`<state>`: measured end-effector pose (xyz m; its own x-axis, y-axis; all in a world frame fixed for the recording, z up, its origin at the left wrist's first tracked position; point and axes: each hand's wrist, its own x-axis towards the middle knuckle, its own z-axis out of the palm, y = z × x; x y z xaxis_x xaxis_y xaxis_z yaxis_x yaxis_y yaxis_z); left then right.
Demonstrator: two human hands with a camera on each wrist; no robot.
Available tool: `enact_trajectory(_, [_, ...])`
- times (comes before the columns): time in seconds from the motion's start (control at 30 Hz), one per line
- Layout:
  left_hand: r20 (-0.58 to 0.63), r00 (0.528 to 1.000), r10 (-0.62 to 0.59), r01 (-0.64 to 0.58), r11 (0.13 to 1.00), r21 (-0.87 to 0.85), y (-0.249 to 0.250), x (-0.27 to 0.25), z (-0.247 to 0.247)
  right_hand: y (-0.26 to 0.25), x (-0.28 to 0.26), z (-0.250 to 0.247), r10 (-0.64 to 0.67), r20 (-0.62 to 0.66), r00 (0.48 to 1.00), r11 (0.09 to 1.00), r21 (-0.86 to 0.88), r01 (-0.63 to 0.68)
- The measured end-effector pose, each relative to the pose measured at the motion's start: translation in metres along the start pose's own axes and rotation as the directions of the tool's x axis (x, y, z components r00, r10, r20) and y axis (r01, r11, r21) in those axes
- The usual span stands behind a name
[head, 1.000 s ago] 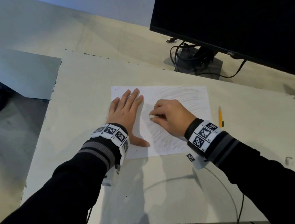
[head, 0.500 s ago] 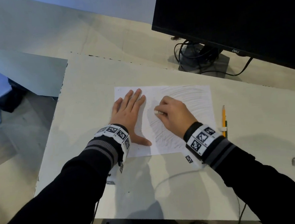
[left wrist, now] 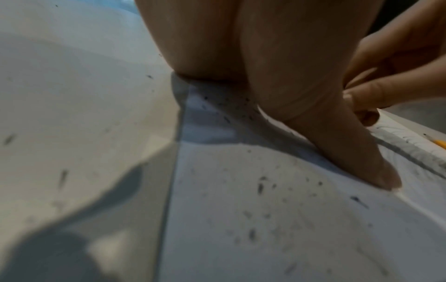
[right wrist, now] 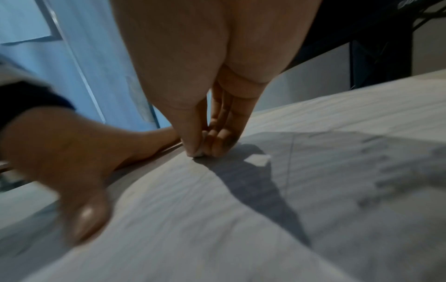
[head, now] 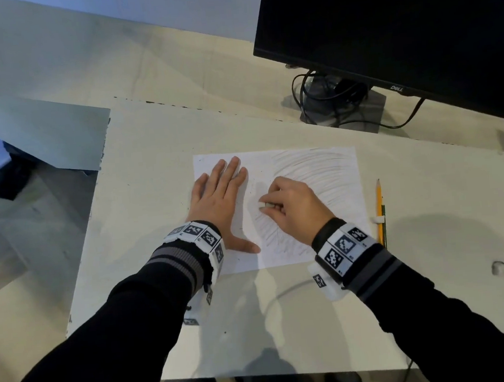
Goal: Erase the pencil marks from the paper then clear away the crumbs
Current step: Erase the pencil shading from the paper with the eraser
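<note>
A pale surface [head: 435, 312] carries everything, with a black monitor [head: 397, 28] standing at its far right. The paper [head: 327, 166] lies flat near the middle, its right part covered in grey pencil marks [head: 318, 170]. The left hand [head: 215, 199] presses flat on the paper's left side, fingers [head: 228, 168] straight and together, thumb spread toward the near edge. The right hand [head: 294, 208] sits just beside it on the sheet, its curled fingers pinching a small white eraser [head: 262, 205] against the paper. A yellow pencil [head: 379, 208] lies just off the paper's right edge. Dark crumbs [left wrist: 260, 187] speckle the paper's left part around the left thumb
</note>
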<state>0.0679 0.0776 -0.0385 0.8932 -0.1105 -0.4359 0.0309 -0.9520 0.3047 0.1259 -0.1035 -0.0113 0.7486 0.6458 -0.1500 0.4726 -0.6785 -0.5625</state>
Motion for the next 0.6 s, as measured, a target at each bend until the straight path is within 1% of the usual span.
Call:
enact_trajectory(0.07, [0.005, 1.000, 0.001, -0.001, 1.000, -0.002, 0.000, -0.001, -0.001, 0.005, 0.007, -0.004, 0.060, -0.059, 0.996, 0.998, -0.032, -0.062])
enact_trajectory(0.1, [0.008, 1.000, 0.002, -0.002, 1.000, -0.002, 0.001, -0.001, -0.002, 0.004, 0.007, -0.003, 0.072, -0.067, 0.995, 0.996, -0.042, -0.075])
enact_trajectory(0.13, [0.010, 1.000, 0.003, -0.003, 1.000, -0.001, 0.001, -0.001, -0.002, 0.002, 0.003, 0.000, 0.063, -0.057, 0.996, 0.997, -0.047, -0.066])
enact_trajectory(0.2, [0.010, 1.000, 0.001, -0.001, 1.000, 0.005, 0.002, -0.001, -0.003, -0.003, -0.005, 0.003, 0.025, 0.018, 1.000, 0.999, -0.034, -0.024])
enact_trajectory(0.27, [0.015, 1.000, 0.000, -0.001, 1.000, 0.016, 0.001, 0.000, -0.003, -0.002, -0.003, -0.002, 0.029, 0.068, 0.997, 1.000, -0.007, -0.029])
enact_trajectory(0.37, [0.012, 1.000, 0.004, -0.004, 1.000, 0.018, 0.000, 0.001, -0.001, 0.007, 0.012, -0.009, 0.060, 0.003, 0.998, 0.998, -0.007, -0.060])
enact_trajectory(0.43, [0.013, 1.000, 0.004, -0.004, 1.000, 0.011, 0.001, 0.001, 0.000, 0.008, 0.009, -0.006, 0.030, -0.016, 0.999, 1.000, 0.000, -0.030])
enact_trajectory(0.47, [0.009, 1.000, 0.000, 0.000, 1.000, 0.015, 0.000, 0.001, 0.001, 0.007, 0.003, -0.002, -0.013, 0.003, 1.000, 1.000, 0.000, 0.013])
enact_trajectory(0.53, [0.003, 1.000, 0.000, 0.000, 1.000, 0.021, -0.001, 0.001, 0.001, 0.005, -0.010, 0.001, -0.098, 0.085, 0.992, 0.995, 0.020, 0.096])
enact_trajectory(0.57, [-0.002, 1.000, 0.000, 0.000, 1.000, 0.022, -0.001, 0.001, 0.000, 0.007, -0.009, 0.000, -0.109, 0.108, 0.988, 0.994, 0.031, 0.106])
enact_trajectory(0.6, [-0.005, 1.000, 0.001, -0.001, 1.000, 0.020, 0.000, 0.001, 0.000, 0.010, -0.004, -0.002, -0.090, 0.095, 0.991, 0.996, 0.028, 0.087])
